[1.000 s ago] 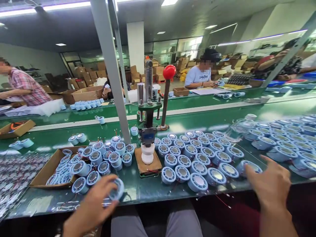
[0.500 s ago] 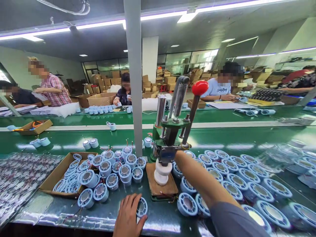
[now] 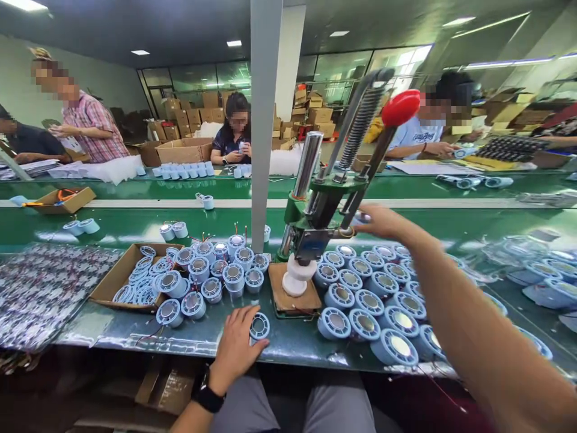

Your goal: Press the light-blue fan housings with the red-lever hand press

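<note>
My left hand (image 3: 238, 337) has its fingers wrapped round the side of a light blue round part (image 3: 259, 326) at the table's front. Just right of it stands a green lever press (image 3: 311, 231) with a red knob; its white plunger (image 3: 299, 275) is over a brown pad (image 3: 276, 282). Behind the press, on its right side, my right hand (image 3: 376, 221) reaches out with a small pale part (image 3: 359, 219) at its fingertips. Rows of light blue round parts (image 3: 364, 325) lie right of the press, and more (image 3: 198, 269) are grouped to its left.
A cardboard box (image 3: 103, 290) of blue rings stands left, beside a sheet of small grey parts (image 3: 49, 288). A grey post (image 3: 265, 120) rises behind the press. Several people sit or stand across the green belt (image 3: 216, 225).
My right hand has moved from behind the press out to its right, with a pale part now at its fingers. The view has tilted downward. My left hand stays at the same blue part.
</note>
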`<state>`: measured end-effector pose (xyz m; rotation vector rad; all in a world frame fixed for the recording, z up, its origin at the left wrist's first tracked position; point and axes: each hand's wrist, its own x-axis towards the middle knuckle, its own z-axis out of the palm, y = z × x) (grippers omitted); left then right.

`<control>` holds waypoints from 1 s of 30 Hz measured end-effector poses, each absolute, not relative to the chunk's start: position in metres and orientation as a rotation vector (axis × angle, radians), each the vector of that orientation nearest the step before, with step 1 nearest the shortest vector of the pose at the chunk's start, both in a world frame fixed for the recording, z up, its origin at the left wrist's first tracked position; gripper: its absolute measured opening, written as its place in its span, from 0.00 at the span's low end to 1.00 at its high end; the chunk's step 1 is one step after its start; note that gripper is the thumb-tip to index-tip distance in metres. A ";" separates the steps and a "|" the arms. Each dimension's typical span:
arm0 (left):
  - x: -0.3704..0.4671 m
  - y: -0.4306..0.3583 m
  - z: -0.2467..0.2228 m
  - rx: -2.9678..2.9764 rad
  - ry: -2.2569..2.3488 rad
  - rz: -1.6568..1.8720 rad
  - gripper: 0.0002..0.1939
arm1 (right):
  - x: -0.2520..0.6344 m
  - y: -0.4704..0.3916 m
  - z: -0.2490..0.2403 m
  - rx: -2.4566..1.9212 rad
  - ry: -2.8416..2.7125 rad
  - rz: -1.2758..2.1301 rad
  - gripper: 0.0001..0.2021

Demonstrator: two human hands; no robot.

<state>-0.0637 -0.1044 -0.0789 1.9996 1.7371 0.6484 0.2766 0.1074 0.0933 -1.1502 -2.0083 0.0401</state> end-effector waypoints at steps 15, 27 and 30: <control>-0.083 -0.098 -0.082 2.107 1.556 0.714 0.28 | 0.172 -0.088 -0.028 -0.855 -2.493 0.825 0.24; -0.059 -0.118 -0.057 1.798 1.615 1.012 0.31 | 0.106 -0.108 -0.111 -1.111 -1.660 0.476 0.16; -0.040 -0.116 -0.048 2.000 1.502 0.878 0.33 | 0.108 -0.105 -0.115 -1.026 -1.615 0.571 0.28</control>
